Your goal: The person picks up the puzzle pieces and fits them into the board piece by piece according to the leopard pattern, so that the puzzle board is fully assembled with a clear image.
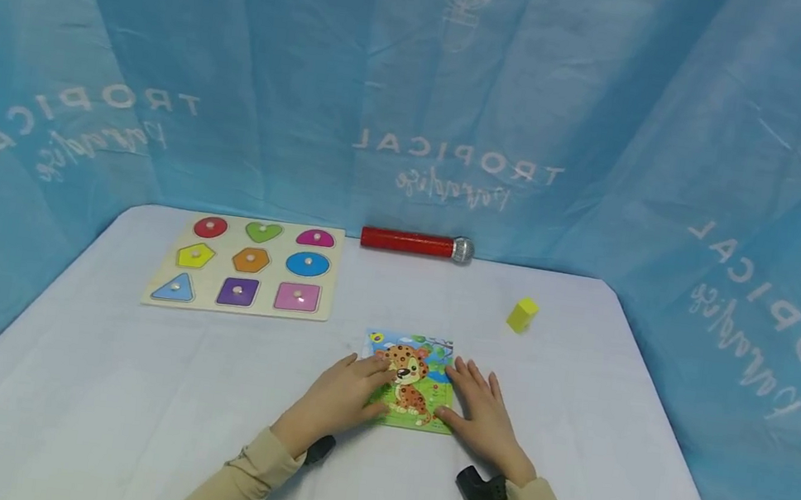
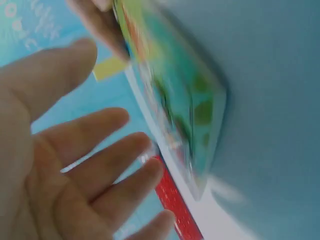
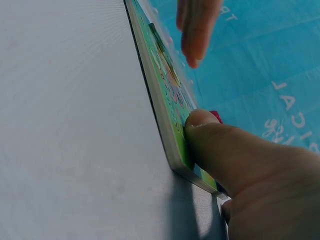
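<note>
A square picture board lies flat near the middle of the white table, showing a spotted cartoon leopard on green and blue. My left hand reaches over its left part, fingers straight and thumb spread. In the left wrist view the left hand holds nothing, and the board appears beyond the fingertips. At the right edge of the board rests my right hand, with fingers extended. Its thumb presses on the printed face near a corner in the right wrist view, while its other fingers are mostly hidden there.
Back left lies a pale peg puzzle board with several coloured shapes. A red toy microphone lies along the far edge. Toward the back right stands a yellow block. Blue curtains surround the white table.
</note>
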The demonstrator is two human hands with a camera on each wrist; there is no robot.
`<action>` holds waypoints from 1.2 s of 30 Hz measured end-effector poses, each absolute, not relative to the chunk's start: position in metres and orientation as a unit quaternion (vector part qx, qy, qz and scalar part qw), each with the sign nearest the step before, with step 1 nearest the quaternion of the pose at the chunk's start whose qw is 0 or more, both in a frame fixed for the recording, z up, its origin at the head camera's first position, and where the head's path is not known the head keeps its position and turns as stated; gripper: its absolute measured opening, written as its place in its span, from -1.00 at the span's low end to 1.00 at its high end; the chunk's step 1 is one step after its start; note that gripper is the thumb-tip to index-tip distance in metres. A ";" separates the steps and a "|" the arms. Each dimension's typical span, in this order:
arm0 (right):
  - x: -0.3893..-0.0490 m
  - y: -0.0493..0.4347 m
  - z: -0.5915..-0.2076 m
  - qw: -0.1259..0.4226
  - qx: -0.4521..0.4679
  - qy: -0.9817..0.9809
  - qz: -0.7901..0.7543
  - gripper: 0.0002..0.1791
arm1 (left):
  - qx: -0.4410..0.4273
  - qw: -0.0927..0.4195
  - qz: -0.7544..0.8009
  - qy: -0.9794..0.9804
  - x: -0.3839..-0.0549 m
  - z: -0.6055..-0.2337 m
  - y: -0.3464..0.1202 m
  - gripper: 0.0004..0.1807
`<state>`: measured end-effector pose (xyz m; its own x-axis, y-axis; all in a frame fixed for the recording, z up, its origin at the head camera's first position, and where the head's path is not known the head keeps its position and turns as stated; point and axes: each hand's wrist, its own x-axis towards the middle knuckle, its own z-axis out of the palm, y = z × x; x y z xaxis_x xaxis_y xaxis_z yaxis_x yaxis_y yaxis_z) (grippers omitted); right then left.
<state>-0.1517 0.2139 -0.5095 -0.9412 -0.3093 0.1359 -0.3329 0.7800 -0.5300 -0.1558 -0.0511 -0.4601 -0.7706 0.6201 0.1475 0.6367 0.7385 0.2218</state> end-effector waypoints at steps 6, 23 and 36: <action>-0.152 0.213 -0.508 0.015 0.167 -0.944 0.286 -0.23 | -0.328 -0.032 -0.097 -0.939 -0.139 -0.456 -0.047 -0.25; -0.147 0.217 -0.505 0.028 0.172 -0.941 0.289 -0.24 | -0.310 -0.052 -0.117 -0.942 -0.138 -0.458 -0.043 -0.35; -0.147 0.219 -0.505 0.033 0.178 -0.940 0.289 -0.24 | -0.296 -0.071 -0.123 -0.945 -0.141 -0.453 -0.040 -0.42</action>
